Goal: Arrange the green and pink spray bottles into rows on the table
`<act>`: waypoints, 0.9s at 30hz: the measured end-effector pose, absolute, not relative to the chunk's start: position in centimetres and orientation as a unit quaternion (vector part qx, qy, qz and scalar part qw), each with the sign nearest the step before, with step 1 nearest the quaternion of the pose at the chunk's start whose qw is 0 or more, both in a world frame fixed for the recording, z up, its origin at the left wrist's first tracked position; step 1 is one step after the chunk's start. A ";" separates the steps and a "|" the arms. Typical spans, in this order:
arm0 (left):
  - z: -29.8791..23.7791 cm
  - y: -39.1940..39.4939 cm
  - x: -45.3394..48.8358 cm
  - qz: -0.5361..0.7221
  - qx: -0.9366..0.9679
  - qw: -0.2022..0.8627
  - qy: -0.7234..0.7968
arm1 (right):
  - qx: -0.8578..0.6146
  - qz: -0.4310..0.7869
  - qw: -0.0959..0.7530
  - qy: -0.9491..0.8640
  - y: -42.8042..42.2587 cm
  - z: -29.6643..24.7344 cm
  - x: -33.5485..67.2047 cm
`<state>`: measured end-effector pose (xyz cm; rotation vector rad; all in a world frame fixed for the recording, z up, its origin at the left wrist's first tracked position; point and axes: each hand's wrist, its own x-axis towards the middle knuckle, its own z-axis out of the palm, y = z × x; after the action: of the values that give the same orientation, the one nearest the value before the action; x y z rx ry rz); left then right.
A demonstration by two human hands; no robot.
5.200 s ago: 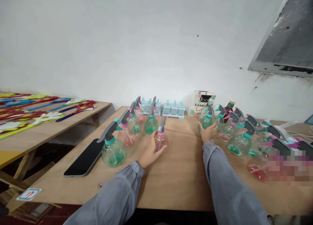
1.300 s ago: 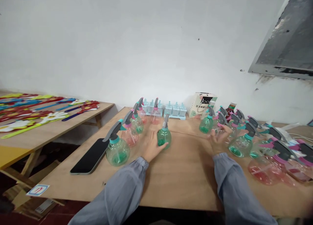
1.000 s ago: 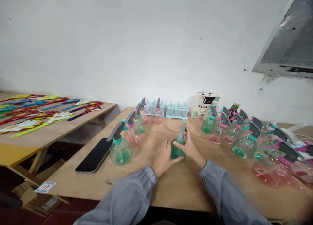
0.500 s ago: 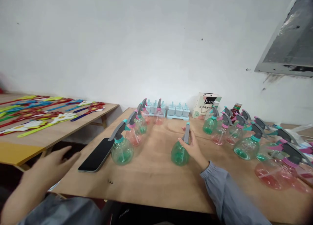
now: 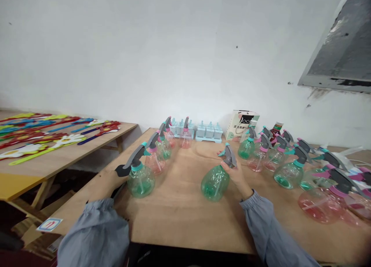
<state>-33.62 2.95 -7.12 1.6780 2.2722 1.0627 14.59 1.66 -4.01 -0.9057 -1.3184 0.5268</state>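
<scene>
My right hand (image 5: 233, 172) is closed around the neck of a green spray bottle (image 5: 215, 184), which tilts to the right; its grey head and teal nozzle show above the fingers. My left hand (image 5: 108, 182) lies over a black phone (image 5: 121, 170), closed across it, with the fingers largely out of sight. Just right of the phone stands another green spray bottle (image 5: 141, 182). Behind that one, pink and green bottles form a row, among them a pink spray bottle (image 5: 155, 162).
Several more spray bottles, such as a green one (image 5: 290, 175), crowd the table's right side. Light-blue popsicle moulds (image 5: 209, 131) and a printed paper box (image 5: 241, 126) stand near the wall. Hand-shaped clappers (image 5: 69, 140) cover the left table.
My left hand has moved right and forward from beside the table onto the phone. In my right hand, the green spray bottle has turned and tipped, so its nozzle now points left.
</scene>
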 end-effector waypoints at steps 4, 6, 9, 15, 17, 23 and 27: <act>-7.0 3.0 -33.8 0.274 0.563 0.052 0.778 | -0.396 0.251 0.661 -0.586 1.6 -4.2 14.7; -6.6 3.1 -33.8 0.243 0.560 0.051 0.790 | -0.395 0.246 0.661 -0.588 1.5 -4.2 14.9; -5.1 2.5 -33.8 0.274 0.495 -0.004 0.825 | -0.383 0.242 0.660 -0.599 1.2 -4.1 14.9; 1.5 -3.2 -31.3 0.511 0.461 -0.178 0.703 | -0.373 0.240 0.676 -0.588 0.9 -3.7 14.8; 3.2 -5.0 -28.5 0.580 0.477 -0.214 0.624 | -0.375 0.251 0.669 -0.591 1.0 -3.7 14.8; 1.0 -5.0 -17.1 0.586 0.702 -0.118 0.387 | -0.406 0.166 0.687 -0.579 0.7 -3.8 14.6; -2.5 -2.9 -12.6 0.481 0.798 -0.003 0.362 | -0.409 0.153 0.686 -0.582 0.3 -3.6 14.4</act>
<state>-12.55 -2.94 -2.54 2.5123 1.1397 1.5149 14.44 0.25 -3.55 -0.9172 -1.3047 0.3417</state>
